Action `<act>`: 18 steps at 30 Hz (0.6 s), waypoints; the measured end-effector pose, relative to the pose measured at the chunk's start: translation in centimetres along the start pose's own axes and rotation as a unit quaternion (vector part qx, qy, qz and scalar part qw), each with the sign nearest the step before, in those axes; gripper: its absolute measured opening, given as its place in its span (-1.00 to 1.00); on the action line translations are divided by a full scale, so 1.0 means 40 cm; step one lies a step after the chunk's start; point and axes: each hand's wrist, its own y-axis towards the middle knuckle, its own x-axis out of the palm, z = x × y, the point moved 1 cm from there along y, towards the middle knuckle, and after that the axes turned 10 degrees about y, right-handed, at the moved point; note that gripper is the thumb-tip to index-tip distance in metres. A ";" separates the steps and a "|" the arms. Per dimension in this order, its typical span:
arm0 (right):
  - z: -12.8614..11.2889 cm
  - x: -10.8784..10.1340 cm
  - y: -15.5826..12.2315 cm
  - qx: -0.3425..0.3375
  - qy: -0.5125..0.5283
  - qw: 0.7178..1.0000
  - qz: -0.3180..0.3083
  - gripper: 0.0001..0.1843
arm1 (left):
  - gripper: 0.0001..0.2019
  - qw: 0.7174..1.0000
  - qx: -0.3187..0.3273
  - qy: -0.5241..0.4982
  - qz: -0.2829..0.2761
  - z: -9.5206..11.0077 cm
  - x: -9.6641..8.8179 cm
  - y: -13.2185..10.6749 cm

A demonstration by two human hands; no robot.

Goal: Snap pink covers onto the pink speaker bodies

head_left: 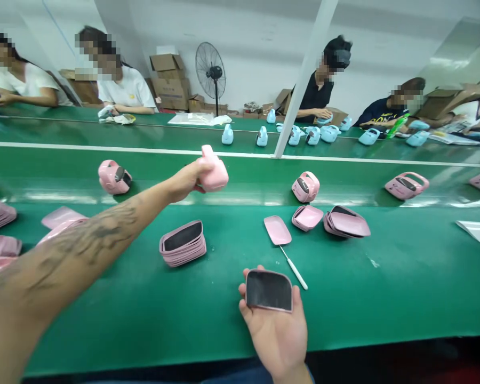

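- Pink plastic housing sat gripped in my left hand, held up over the green table.
- My right hand cradled a pink shell palm-up, apparently keeping its black face exposed, just beside a white-handled spatula.

The left hand holds one pink housing, the right hand one dark-faced pink panel. Four more housings sit beyond both hands, one white-handled tool just beyond the right hand, and roughly eleven blue housings farther off.
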 end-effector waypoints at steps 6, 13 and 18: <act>0.019 0.062 -0.064 -0.104 -0.028 0.994 -0.023 -0.31 | -0.24 0.858 -0.362 -0.345 -0.114 0.262 0.025 -0.481; 0.168 0.042 -0.137 -0.013 -0.055 0.998 -0.009 -0.21 | -0.01 0.636 -0.500 -0.560 -0.177 0.332 0.233 -0.849; 0.189 0.037 -0.146 -0.030 -0.049 0.998 0.019 -0.23 | 0.24 0.729 -0.417 -0.537 -0.072 0.343 0.265 -0.910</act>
